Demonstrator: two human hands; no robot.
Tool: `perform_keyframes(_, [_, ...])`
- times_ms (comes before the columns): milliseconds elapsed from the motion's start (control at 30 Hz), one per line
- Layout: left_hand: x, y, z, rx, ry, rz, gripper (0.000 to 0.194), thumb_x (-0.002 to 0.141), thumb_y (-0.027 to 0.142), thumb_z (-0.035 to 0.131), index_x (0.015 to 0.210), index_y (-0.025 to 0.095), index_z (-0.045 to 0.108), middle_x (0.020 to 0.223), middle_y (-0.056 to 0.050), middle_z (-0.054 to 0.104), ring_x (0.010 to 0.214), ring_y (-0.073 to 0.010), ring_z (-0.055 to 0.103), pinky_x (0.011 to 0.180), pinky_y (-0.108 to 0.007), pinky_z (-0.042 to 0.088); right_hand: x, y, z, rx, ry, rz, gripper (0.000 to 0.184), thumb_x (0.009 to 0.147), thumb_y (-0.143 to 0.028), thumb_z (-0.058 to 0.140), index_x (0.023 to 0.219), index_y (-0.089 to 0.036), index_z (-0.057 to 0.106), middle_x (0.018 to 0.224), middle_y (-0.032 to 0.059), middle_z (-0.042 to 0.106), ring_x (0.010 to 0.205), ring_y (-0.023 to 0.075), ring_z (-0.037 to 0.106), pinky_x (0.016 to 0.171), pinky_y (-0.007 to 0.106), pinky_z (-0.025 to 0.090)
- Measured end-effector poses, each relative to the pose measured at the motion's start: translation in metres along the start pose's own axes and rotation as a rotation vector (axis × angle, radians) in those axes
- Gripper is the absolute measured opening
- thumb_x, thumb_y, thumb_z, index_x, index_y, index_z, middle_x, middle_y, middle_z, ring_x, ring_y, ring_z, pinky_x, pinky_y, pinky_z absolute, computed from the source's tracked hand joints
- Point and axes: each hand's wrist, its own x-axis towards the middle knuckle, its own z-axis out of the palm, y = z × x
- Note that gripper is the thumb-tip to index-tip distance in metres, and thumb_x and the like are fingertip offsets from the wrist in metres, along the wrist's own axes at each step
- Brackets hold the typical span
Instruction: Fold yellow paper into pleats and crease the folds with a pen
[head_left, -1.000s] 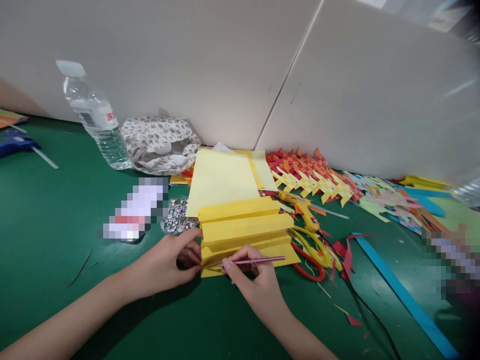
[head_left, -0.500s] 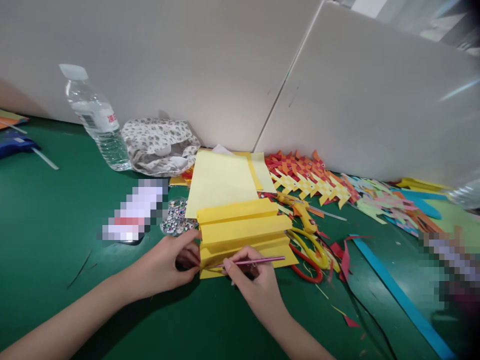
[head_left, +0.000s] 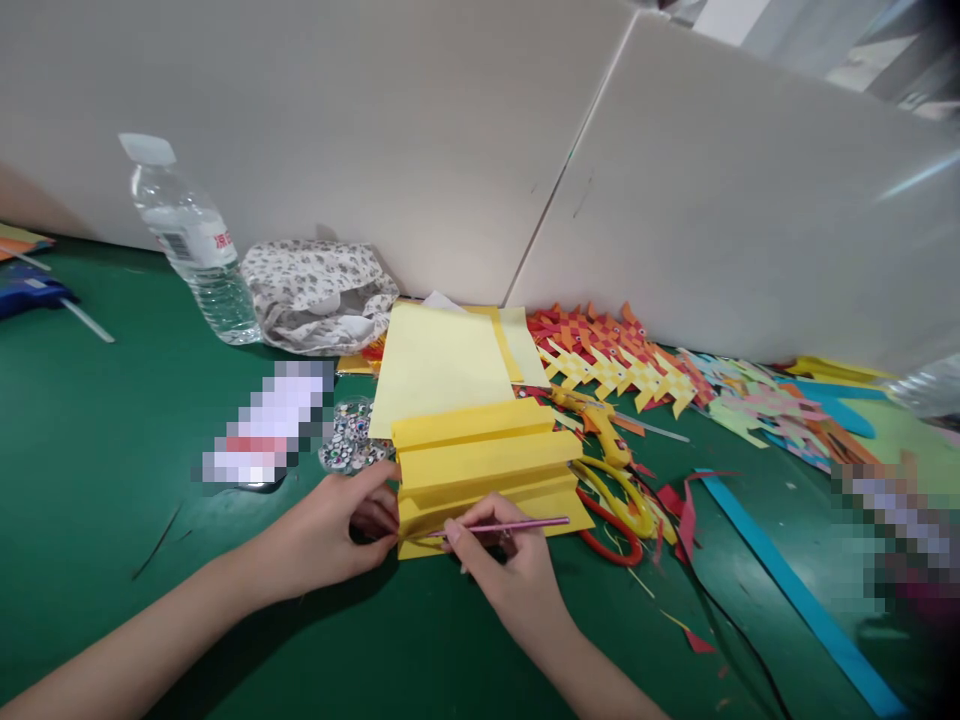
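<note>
A sheet of yellow paper (head_left: pixel 487 462) with several accordion pleats lies on the green table in front of me. My left hand (head_left: pixel 349 520) pinches its left edge near the front corner, thumb and fingers closed on it. In my right hand (head_left: pixel 499 560) is a slim pink pen (head_left: pixel 517 524), held in a writing grip. The pen's tip points left and rests at or just over the front panel of the paper; whether it touches I cannot tell. Behind the pleats lies a pale yellow sheet (head_left: pixel 446 365).
Red-and-yellow-handled scissors (head_left: pixel 626 500), a yellow glue gun (head_left: pixel 600 420) and woven paper fish (head_left: pixel 615 365) lie to the right, with a blue strip (head_left: pixel 795 580). On the left are a bag of googly eyes (head_left: pixel 349 437), a blurred phone (head_left: pixel 270 425), a water bottle (head_left: pixel 196 240) and a patterned pouch (head_left: pixel 315 295).
The view has shifted very slightly. Both hands, the pen and the pleated paper keep nearly the same places.
</note>
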Motion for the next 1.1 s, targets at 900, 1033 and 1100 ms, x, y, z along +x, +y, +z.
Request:
perform_keyframes(900, [-0.0021,0.0003,0.0016,0.027,0.003,0.021,0.027,0.076,0.016,0.055,0.100,0.022,0.046,0.087,0.001,0.069,0.077,-0.0143,0.070,0.072,-0.026,0.058,-0.0008,0.0025,-0.0007,-0.055,-0.022,-0.041,0.021,0.081,-0.035,0.062,0.070,-0.018,0.056,0.064,0.0011,0.062,0.058,0.0130,0.054,0.057,0.024,0.042])
perform_keyframes(1033, [-0.0028,-0.0002,0.0020,0.060,0.008,0.015,0.024,0.076,0.015,0.055,0.098,0.023,0.047,0.087,0.002,0.069,0.077,-0.0139,0.070,0.072,-0.024,0.058,-0.0010,0.0011,-0.0028,0.004,-0.015,-0.023,0.022,0.080,-0.035,0.063,0.069,-0.018,0.055,0.062,0.0013,0.062,0.054,0.0124,0.053,0.054,0.023,0.042])
perform_keyframes(1100, [-0.0033,-0.0003,0.0022,0.064,0.006,0.017,0.026,0.076,0.014,0.054,0.099,0.023,0.047,0.087,0.002,0.069,0.078,-0.0136,0.070,0.073,-0.024,0.058,-0.0002,0.0018,-0.0066,0.035,-0.013,-0.008,0.022,0.079,-0.036,0.064,0.069,-0.018,0.055,0.060,0.0013,0.062,0.053,0.0122,0.053,0.053,0.023,0.042])
